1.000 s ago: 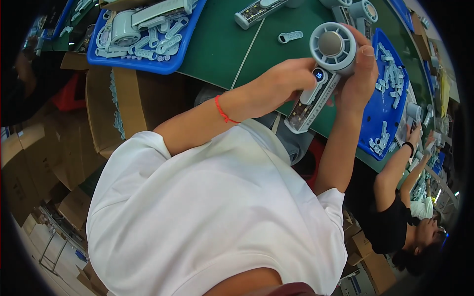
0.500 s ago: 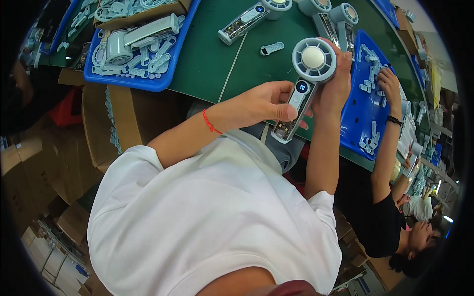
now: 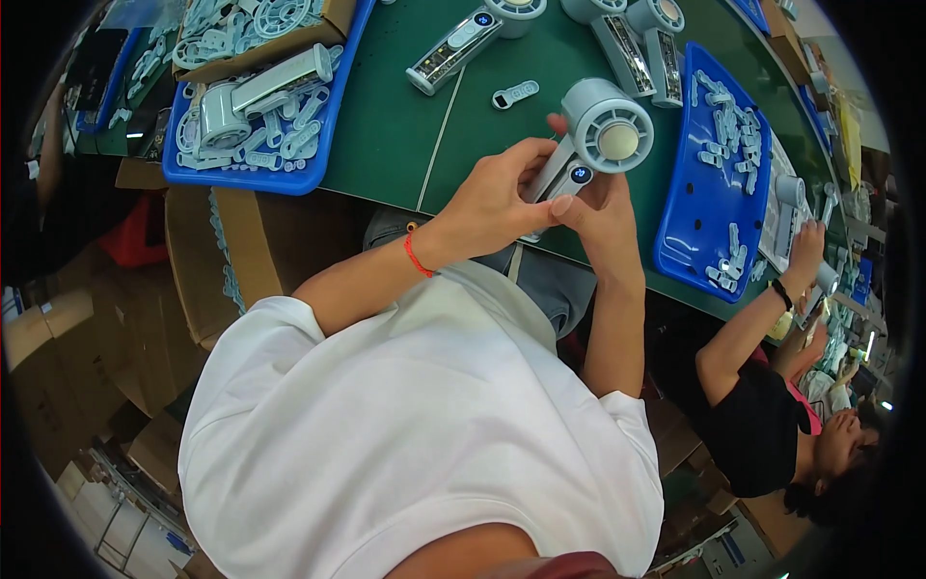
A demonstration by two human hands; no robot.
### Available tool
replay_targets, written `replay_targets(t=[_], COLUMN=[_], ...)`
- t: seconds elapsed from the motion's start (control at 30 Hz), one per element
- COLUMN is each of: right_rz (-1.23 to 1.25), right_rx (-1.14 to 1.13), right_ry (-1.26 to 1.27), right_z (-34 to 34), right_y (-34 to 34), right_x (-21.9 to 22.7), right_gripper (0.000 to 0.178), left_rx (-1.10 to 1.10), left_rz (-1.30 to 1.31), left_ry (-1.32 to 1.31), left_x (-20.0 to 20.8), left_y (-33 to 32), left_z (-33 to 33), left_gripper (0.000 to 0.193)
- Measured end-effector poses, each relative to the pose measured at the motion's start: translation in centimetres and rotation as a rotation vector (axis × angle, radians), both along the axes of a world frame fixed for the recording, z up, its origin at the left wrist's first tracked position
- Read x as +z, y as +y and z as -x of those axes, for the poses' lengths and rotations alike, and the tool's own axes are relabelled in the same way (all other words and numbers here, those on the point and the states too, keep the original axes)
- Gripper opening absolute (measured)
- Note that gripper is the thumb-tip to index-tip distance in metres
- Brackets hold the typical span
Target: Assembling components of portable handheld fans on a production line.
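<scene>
**Handheld fan (image 3: 590, 121) gripped near the edge of the bench (image 3: 386, 135)**

Your left hand (image 3: 494, 196) grasps its handle (image 3: 555, 176) from the left, your right hand (image 3: 602, 218) from the right, thumbs close together below the lit display (image 3: 581, 175). The round head (image 3: 617, 143) is at the end away from you. On the bench ahead lies a small grey panel (image 3: 516, 94); to your right sits a blue tray (image 3: 688, 209) of loose pieces (image 3: 738, 135).

One head-worn fisheye looks down from close above white shirt (image 3: 415, 425) and green table (image 3: 386, 130).
</scene>
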State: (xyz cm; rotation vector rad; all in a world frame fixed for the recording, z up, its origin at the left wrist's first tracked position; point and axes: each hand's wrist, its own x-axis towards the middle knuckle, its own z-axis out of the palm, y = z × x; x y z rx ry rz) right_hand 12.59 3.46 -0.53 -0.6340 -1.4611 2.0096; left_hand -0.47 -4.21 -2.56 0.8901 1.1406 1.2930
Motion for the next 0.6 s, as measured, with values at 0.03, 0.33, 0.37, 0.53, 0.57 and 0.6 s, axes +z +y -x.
replay_targets(t=[0.03,0.33,0.37,0.53,0.57,0.6], right_rz=[0.05,0.056,0.069,0.141,0.142,0.163], right_rx=[0.037,-0.068,-0.044,-0.026,-0.033,-0.043], right_ry=[-0.045,-0.155,-0.138,-0.162,-0.159,-0.087], right_z=[-0.1,-0.7,-1.0,-1.1,-1.0,-0.8], right_y=[-0.1,-0.2,-0.6,-0.5,-0.6,-0.8], right_x=[0.2,-1.3,-1.5,-1.2,-1.1,-1.0], right_gripper=[0.079,0.083,0.075,0.07,0.07,0.068], left_rx=[-0.002,0.082,0.153,0.023,0.029,0.022], left_rz=[-0.022,-0.234,-0.294,-0.312,-0.331,-0.333], left_ry=[0.039,0.72,1.083,0.957,0.936,0.938], left_x=[0.0,0.0,0.0,-0.5,-0.7,-0.8], left_y=[0.1,-0.8,-0.8,-1.2,-1.2,-1.2], left_z=[-0.1,-1.1,-1.2,-0.3,-0.3,-0.3], left_gripper=[0.064,0.084,0.089,0.094,0.095,0.095])
